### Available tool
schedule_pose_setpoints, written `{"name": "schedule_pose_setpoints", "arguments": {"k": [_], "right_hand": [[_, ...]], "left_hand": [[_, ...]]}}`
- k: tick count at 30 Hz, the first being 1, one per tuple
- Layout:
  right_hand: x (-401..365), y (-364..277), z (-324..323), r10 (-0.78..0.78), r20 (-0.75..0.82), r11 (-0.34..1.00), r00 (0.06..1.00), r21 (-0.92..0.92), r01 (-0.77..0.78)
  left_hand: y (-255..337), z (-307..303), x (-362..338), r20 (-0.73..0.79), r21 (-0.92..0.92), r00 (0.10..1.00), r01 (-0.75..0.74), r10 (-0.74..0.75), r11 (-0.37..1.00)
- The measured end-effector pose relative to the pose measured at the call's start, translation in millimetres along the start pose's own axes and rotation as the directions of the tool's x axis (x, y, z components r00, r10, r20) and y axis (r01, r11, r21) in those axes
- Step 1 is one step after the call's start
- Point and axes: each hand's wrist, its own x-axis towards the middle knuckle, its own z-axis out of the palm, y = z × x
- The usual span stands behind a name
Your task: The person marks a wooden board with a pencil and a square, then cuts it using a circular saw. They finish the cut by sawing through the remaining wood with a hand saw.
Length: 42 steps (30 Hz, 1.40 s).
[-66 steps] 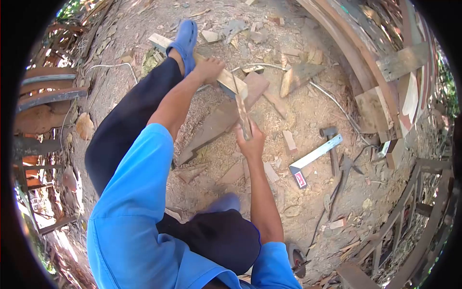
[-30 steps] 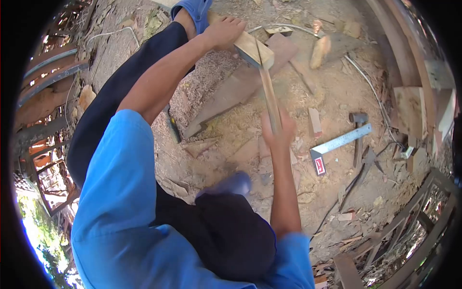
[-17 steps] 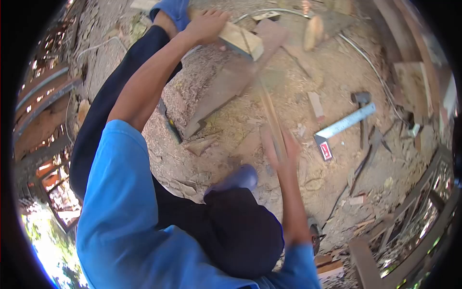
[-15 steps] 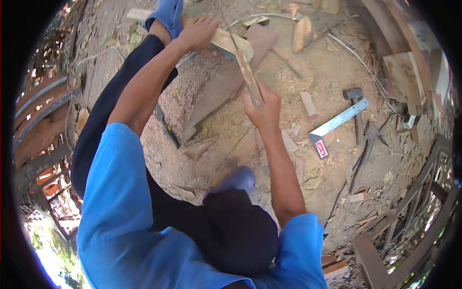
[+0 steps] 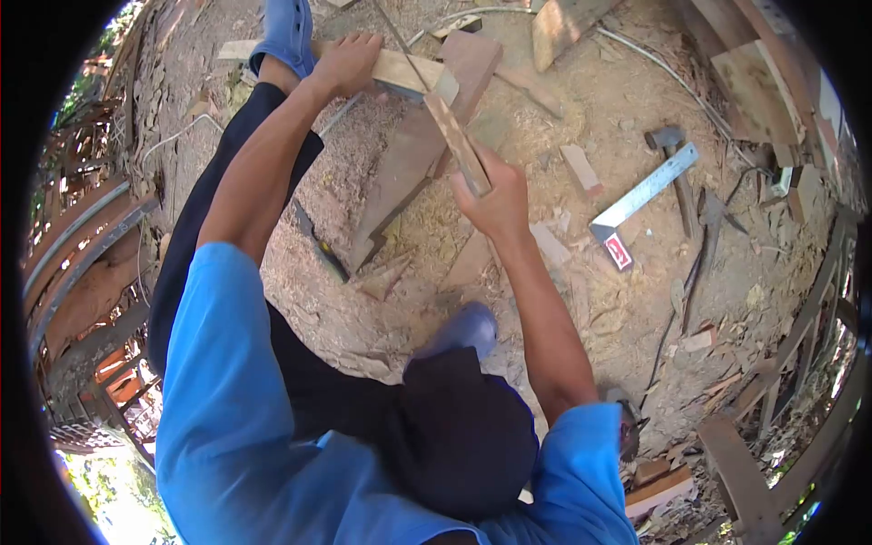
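My left hand (image 5: 350, 64) is closed over a pale wooden plank (image 5: 400, 71), pressing it down beside my blue clog (image 5: 289, 36), which rests against the same plank. My right hand (image 5: 495, 195) is wrapped around the wooden handle of a saw (image 5: 454, 141). Its thin blade, seen nearly edge-on, crosses the plank close to the right end and points up and away from me. How deep the blade sits in the wood cannot be made out. Under the plank's end lies a broad brown board (image 5: 409, 159) on the ground.
To the right lie a try square (image 5: 645, 191), a hammer (image 5: 677, 168) and a red matchbox-like label (image 5: 619, 252). A dark-handled tool (image 5: 322, 245) lies left of the board. Wood offcuts (image 5: 581, 170) and sawdust are scattered around. Stacked timber (image 5: 754, 91) stands at the right edge.
The saw has come back slightly toward me, showing more blade beyond the plank. My left hand stays on the plank. The whole view has shifted a little.
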Motion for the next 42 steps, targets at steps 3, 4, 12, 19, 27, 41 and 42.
{"name": "schedule_pose_setpoints", "arguments": {"k": [3,4,12,19,27,41,42], "right_hand": [[-62.3,-37.1,-43.9,0.188,0.086,0.981,0.978,-0.052,-0.185],[-112.8,-39.9,-65.6,0.194,0.048,0.971,0.980,-0.148,-0.185],[-46.2,18.3,-16.9,0.065,0.062,0.998,0.996,0.005,-0.066],[-141.7,-49.0,-88.0,0.256,0.105,0.966,0.961,-0.041,-0.253],[-13.1,8.7,1.2,0.104,0.075,0.995,0.992,-0.004,-0.104],[-6.1,2.1,0.0,0.158,0.126,0.987,0.979,-0.048,-0.153],[14.5,3.5,17.2,0.082,0.040,0.996,0.996,-0.022,-0.081]], "left_hand": [[5.1,-3.9,-1.6,0.051,0.026,0.997,0.050,-0.051,0.998],[1.0,-4.7,1.9,0.009,0.034,0.999,0.044,-0.045,0.998],[7.9,10.5,-5.3,-0.087,0.035,0.996,-0.009,0.012,0.999],[-0.1,-1.0,6.0,-0.004,0.035,1.000,0.026,-0.026,0.999],[6.4,1.9,-4.3,-0.015,0.027,1.000,0.028,-0.027,0.999],[2.3,7.7,0.3,-0.053,0.056,0.999,0.005,-0.002,0.998],[-0.1,5.5,-2.7,-0.041,0.063,0.999,0.014,-0.012,0.998]]}}
